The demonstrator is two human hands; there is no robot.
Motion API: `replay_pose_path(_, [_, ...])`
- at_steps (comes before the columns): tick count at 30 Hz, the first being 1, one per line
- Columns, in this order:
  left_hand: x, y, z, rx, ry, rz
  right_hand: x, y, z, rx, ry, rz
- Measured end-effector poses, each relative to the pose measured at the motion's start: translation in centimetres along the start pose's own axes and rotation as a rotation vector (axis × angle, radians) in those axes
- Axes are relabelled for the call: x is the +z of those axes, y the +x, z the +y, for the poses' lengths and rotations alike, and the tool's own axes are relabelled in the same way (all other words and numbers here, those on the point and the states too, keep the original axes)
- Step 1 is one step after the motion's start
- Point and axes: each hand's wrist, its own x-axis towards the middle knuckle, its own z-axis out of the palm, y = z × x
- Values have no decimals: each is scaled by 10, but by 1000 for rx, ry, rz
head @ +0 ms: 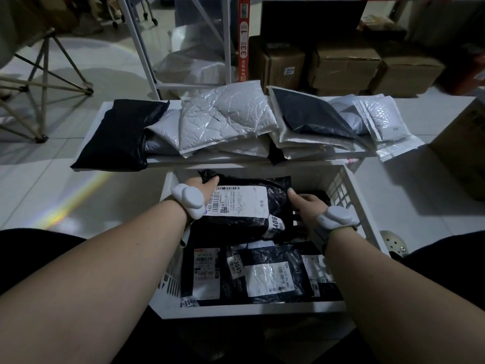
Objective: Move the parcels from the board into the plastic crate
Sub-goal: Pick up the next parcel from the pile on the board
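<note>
Dim room: tiled floor [52, 158], stacked cardboard boxes [343, 67].

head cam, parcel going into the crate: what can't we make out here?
- Left hand fingertips: behind the black parcel they grip.
- Crate floor: covered by parcels.
- Small label print: too small; only big numbers such as 3040 read.
- Lower parcels on the board: buried under the top ones.

Parcels [262, 279] crowd the crate [349, 195]; open gap only at its far-right corner.

Crate parcel tag [236, 266]: you read "3040"
Top parcel tag [274, 222]: "406"
Red shelf post [244, 38]: "33"
</note>
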Motion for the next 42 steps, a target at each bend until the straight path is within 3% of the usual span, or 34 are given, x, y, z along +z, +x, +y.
replay_pose_path(6, [9,-9,2,148,116,-72,12,-13,-11,-192,-2,-78])
replay_pose_path(10, [16,-12,3,271,228,-136,19,-17,-18,-262,-243,-164])
replay_pose_path(14, [27,-15,9,345,150,-141,31,-23,-17,-203,-369,-364])
replay_pose_path(18, [34,-18,18,415,70,-87,35,-21,-11,-87,-205,-482])
replay_pose_path(22, [33,-12,13,417,34,-43,30,-9,-7,42,-213,-338])
replay_pose_path(26, [28,-1,0,329,281,-70,16,9,11,261,-219,-173])
replay_pose_path(30, [40,-6,-9,229,467,-299,6,45,47,431,-53,-148])
replay_pose_path(34, [58,-18,-14,242,463,-522,5,31,36,370,105,-126])
replay_pose_path(39, [55,-20,-3,251,330,-533,9,23,23,342,335,-41])
replay_pose_path(42, [48,-14,-7,204,239,-485,5,60,49,317,400,67])
